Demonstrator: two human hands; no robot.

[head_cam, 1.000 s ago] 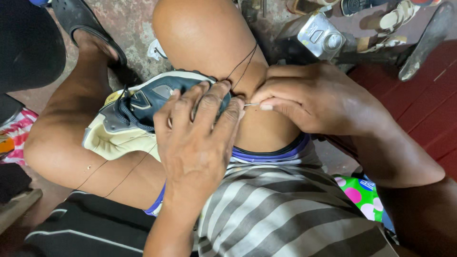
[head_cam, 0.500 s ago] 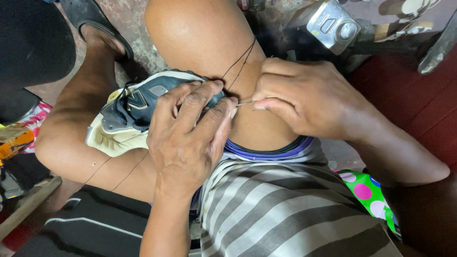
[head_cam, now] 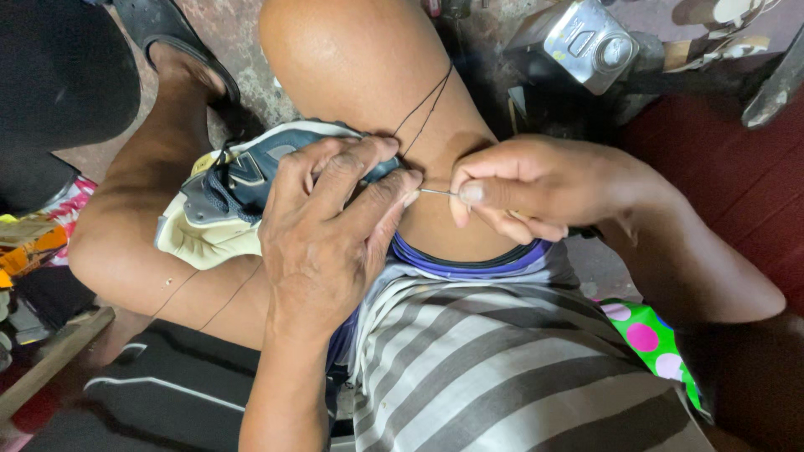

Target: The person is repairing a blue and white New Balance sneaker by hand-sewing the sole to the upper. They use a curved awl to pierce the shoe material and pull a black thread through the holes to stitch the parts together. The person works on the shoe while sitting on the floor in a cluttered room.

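Note:
A navy and cream sneaker (head_cam: pixel 226 197) lies wedged between my bare thighs. My left hand (head_cam: pixel 331 230) presses down over its heel end, fingers spread across the upper. My right hand (head_cam: pixel 532 184) pinches a thin metal needle (head_cam: pixel 437 192) whose tip points at the left fingertips and the shoe's edge. Dark thread (head_cam: pixel 423 105) runs from the shoe up across my right thigh, and another length of it crosses my left thigh. The part of the shoe under my left hand is hidden.
A silvery metal can (head_cam: pixel 586 42) stands on the ground at the upper right beside a dark red floor (head_cam: pixel 720 167). A sandalled foot (head_cam: pixel 167 42) rests at the upper left. Green dotted cloth (head_cam: pixel 649 335) lies at my right side; coloured clutter lies at the left edge.
My right hand has drawn slightly to the right, exposing more of the needle between the two hands. My left hand stays pressed on the sneaker.

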